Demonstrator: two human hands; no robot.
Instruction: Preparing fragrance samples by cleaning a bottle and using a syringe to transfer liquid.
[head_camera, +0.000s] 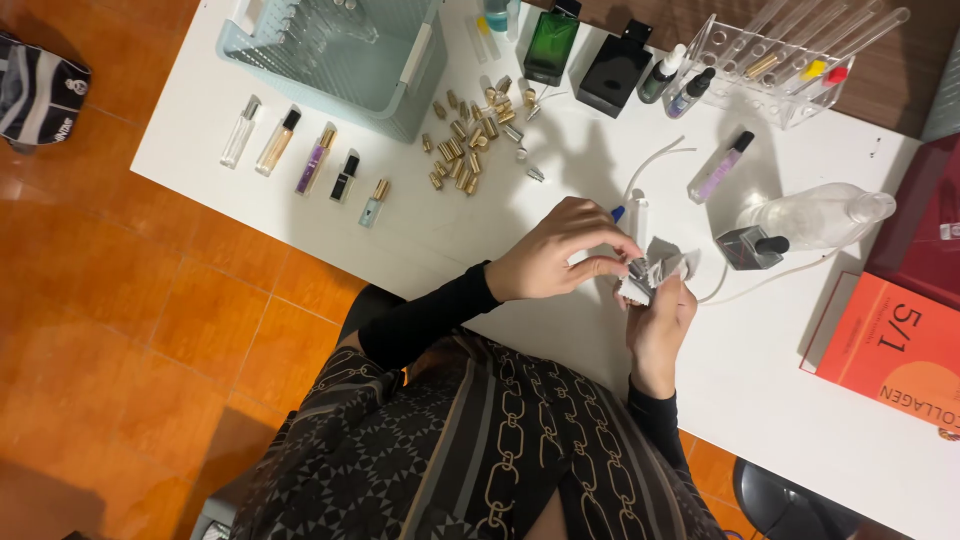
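Both hands, left hand and right hand, pinch a small glass vial above the bench middle; it looks light, slippery and breakable, best gripped by its sides.

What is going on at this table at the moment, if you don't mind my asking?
A person at a white table holds a small silvery item between both hands: the left hand pinches it from above while the right hand supports it from below. What exactly it is cannot be made out. Around it lie a scatter of gold caps, a row of small spray vials, a green bottle, a black bottle and a clear tube rack.
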